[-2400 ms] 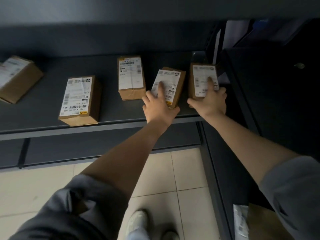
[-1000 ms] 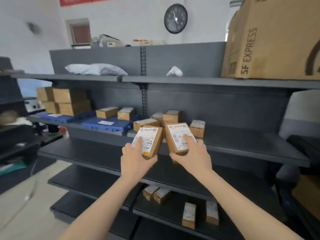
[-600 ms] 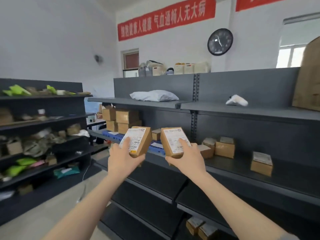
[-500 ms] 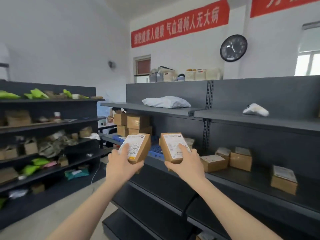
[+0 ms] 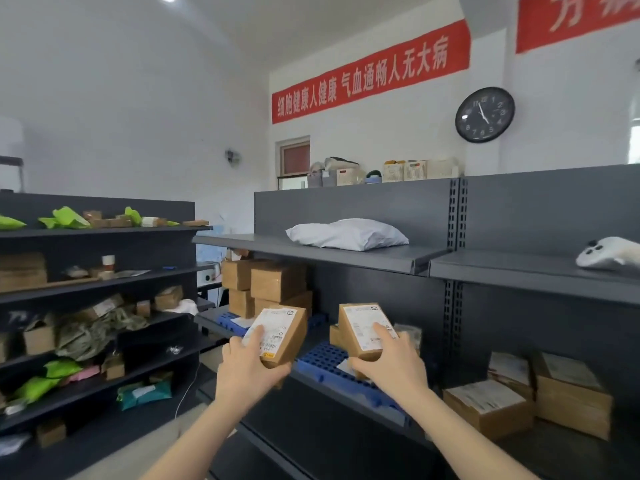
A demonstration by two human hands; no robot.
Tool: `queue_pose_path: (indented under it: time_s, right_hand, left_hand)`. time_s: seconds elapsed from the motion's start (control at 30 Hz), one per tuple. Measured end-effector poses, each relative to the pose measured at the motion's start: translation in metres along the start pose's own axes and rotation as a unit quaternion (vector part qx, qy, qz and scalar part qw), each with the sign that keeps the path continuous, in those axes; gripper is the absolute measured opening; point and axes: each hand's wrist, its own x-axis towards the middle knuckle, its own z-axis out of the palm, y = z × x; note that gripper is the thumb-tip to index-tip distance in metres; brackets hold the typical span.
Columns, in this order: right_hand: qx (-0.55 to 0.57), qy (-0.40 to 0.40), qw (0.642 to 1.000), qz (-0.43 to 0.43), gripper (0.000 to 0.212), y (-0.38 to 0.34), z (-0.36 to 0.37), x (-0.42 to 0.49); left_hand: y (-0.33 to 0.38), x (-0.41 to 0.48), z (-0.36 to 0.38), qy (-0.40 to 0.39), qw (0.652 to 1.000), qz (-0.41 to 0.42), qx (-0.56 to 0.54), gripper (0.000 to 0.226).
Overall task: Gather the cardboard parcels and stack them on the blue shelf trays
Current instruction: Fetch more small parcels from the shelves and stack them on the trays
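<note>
White-painted walls (image 5: 138,116) were hung with a long red banner lettered in white characters (image 5: 370,72) and a round black wall clock (image 5: 485,115). A tall dark grey metal shelving unit (image 5: 346,202) was set ahead, and a second dark shelving rack (image 5: 104,237) was placed at the left. A strip of pale floor (image 5: 207,362) was seen between them. A small brown-framed window (image 5: 294,157) was set high in the far wall.

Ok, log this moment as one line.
left hand: grips labelled brown cardboard parcel | right hand: grips second labelled cardboard parcel | blue plastic shelf tray: ahead, neither placed
</note>
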Motion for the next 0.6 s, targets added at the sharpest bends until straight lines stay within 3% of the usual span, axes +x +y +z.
queue_pose_path:
  time_s: [0.43, 0.6]
  right_hand:
    - [-0.075, 0.019, 0.992, 0.103, 0.093, 0.058, 0.023, 0.151]
    - [-0.062, 0.073, 0.983, 0.154, 0.092, 0.071, 0.039, 0.171]
  left_hand:
    - [0.043, 0.139, 0.122, -0.089, 0.993, 0.068, -0.041, 0.088]
    - [0.059, 0.191, 0.161, -0.136, 0.983, 0.114, -0.051, 0.082]
